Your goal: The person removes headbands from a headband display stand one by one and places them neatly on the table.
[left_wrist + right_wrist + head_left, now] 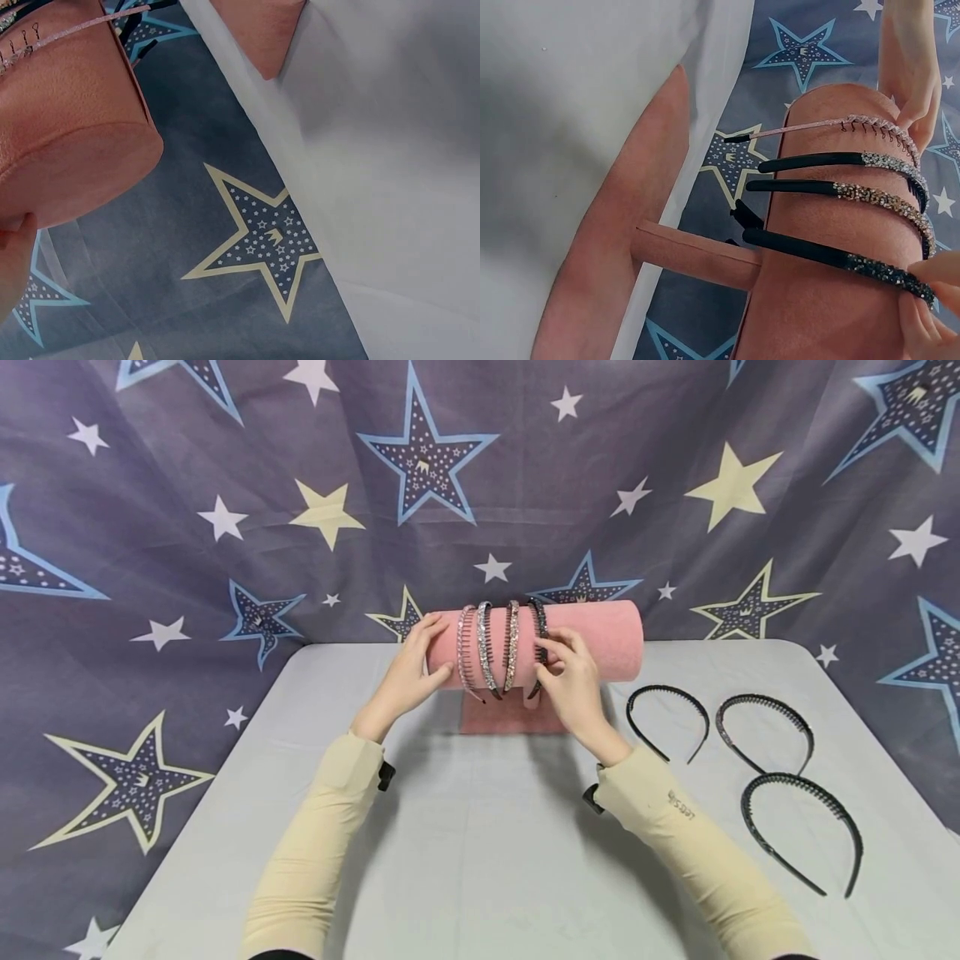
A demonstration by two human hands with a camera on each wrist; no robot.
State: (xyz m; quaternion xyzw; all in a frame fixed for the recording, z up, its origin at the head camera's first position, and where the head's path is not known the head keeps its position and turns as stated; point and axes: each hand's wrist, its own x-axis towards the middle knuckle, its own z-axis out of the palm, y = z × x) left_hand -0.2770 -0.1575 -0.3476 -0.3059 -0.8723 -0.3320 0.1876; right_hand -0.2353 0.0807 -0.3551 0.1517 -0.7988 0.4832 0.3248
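A pink display roll (600,647) lies level at twelve o'clock from the person, carried on a short post above a pink base (480,718) that rests at six o'clock under it on the white tabletop (465,860). Four headbands arch over the roll; read from its nine o'clock end toward three, they are a pink headband (463,652), a silver headband (482,647), a gold headband (513,647) and a black headband (542,620), the last with dark glitter along its arch. The left hand (405,675) holds the roll at its nine o'clock end, its grip spread around it with fingers over the top and the thumb at the lower front. The right hand (576,689), at about half past four from the roll's middle, has its grip closed in a pinch on the black headband (the right wrist view shows thumb and fingers on the glittered part). On the tabletop, toward four o'clock from the roll, lie three more: a thin black headband (667,688) nearest the roll, a toothed headband (765,699) beyond it, and a larger black headband (798,778) closest to the person, whose arch appears to touch the toothed one's ends. Behind everything, at twelve o'clock, hangs a star-patterned cloth (262,443), and cream sleeves (311,839) cover both forearms.
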